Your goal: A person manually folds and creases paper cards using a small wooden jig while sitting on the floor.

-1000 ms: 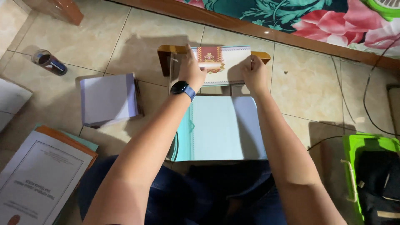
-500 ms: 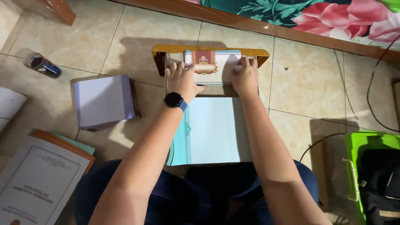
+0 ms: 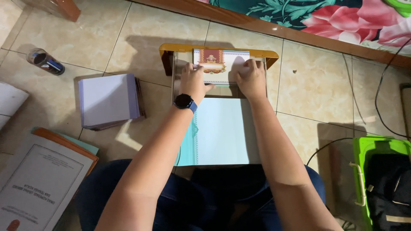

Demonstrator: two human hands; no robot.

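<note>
A large pale turquoise sheet [image 3: 222, 132] with an ornamental border is pressed flat by both hands at its far end, where it lies against a yellow-topped wooden frame [image 3: 218, 49] standing on the tiled floor [image 3: 312, 94]. The left hand [image 3: 195, 81], with a black wristwatch [image 3: 185, 102] worn just behind it, is laid palm down on the paper; no closed grip is formed, the fingers being spread and flat. The right hand [image 3: 251, 79] is set just beside it, knuckles bent, fingertips pushed down on the same sheet; whether anything is pinched under them cannot be told. Between and just beyond the two hands, the decorated head of the sheet [image 3: 220, 64], with a red and gold emblem, is seen inside the frame. The near end of the sheet rests toward the person's lap, over dark blue trousers [image 3: 180, 201].

Well to the left of the left hand, a stack of white sheets [image 3: 108, 99] is lying on the floor, and farther out a small dark jar [image 3: 45, 62]. Nearer the person on that side, a printed booklet [image 3: 38, 184] is placed over an orange folder. Well to the right of the right hand, a green case [image 3: 383, 179] and a black cable [image 3: 381, 111] are seen. Beyond the frame, a floral cloth [image 3: 342, 19] is spread.
</note>
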